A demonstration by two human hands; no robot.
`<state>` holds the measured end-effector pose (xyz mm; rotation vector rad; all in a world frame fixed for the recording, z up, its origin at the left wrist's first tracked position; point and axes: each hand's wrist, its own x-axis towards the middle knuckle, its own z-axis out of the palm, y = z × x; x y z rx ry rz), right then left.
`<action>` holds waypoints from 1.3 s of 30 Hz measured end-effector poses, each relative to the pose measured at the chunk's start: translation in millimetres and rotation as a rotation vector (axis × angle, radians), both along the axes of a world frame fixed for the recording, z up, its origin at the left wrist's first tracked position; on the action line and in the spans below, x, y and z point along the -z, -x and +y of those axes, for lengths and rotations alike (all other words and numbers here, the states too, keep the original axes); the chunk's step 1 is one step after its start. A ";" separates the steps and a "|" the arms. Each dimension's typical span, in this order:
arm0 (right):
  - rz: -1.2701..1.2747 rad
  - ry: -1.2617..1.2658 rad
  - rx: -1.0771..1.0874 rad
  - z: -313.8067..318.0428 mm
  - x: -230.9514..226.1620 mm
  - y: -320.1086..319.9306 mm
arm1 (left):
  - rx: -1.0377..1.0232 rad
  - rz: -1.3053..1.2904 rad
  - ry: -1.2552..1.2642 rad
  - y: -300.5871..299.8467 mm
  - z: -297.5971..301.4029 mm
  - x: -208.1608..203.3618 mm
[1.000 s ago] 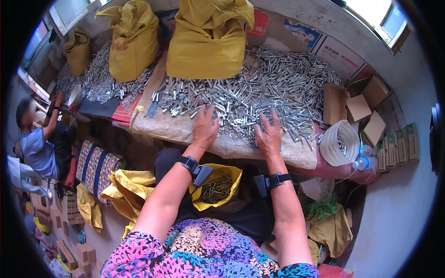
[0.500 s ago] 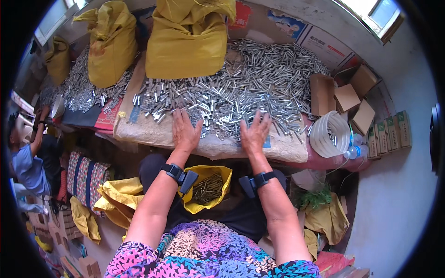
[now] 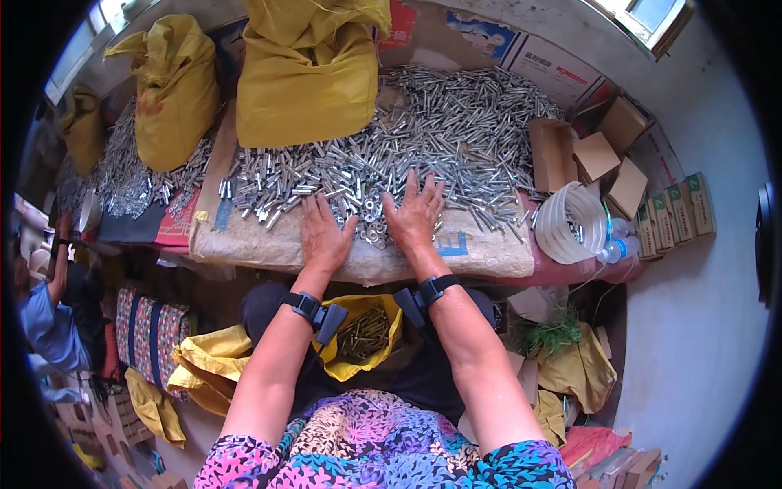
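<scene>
A broad heap of silvery metal bolts with sleeves [image 3: 472, 106] covers the worktop. At its near edge my left hand [image 3: 324, 236] lies palm down, fingers spread and touching the metal pieces. My right hand [image 3: 414, 216] rests flat to the right of it, fingers apart among the parts. Between the two hands sits a small cluster of washers and nuts [image 3: 372, 232]. Neither hand grips anything. Below the worktop edge, between my forearms, an open yellow bag [image 3: 358, 367] holds brass-coloured bolts [image 3: 363, 332].
Full yellow sacks [image 3: 305, 90] stand on the heap at the back. On the right are a white plastic bucket [image 3: 562, 224], open cardboard boxes [image 3: 554, 155], a plastic bottle [image 3: 621, 248] and small green-brown boxes [image 3: 676, 213]. At far left, another person [image 3: 53, 318] reaches toward the worktop.
My right hand has swept left along the near edge, closer to my left hand, drawing the small parts together. The left hand stays nearly in place. The whole view has shifted slightly.
</scene>
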<state>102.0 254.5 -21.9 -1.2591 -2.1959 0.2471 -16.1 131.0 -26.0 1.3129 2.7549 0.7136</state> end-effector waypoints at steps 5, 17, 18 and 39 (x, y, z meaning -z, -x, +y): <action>0.055 -0.053 -0.094 2.6 3.2 -4.7 | 0.056 0.048 -0.030 0.1 0.5 -0.4; 0.176 0.040 -0.062 2.0 -0.5 -71.5 | 0.078 -0.057 -0.337 8.9 -11.3 8.3; 0.070 0.159 -0.068 -2.5 4.6 -74.4 | 0.060 -0.013 -0.309 8.9 -10.9 9.5; 0.193 0.187 -0.379 6.7 5.6 -41.8 | 0.012 0.046 -0.309 2.0 -4.9 9.6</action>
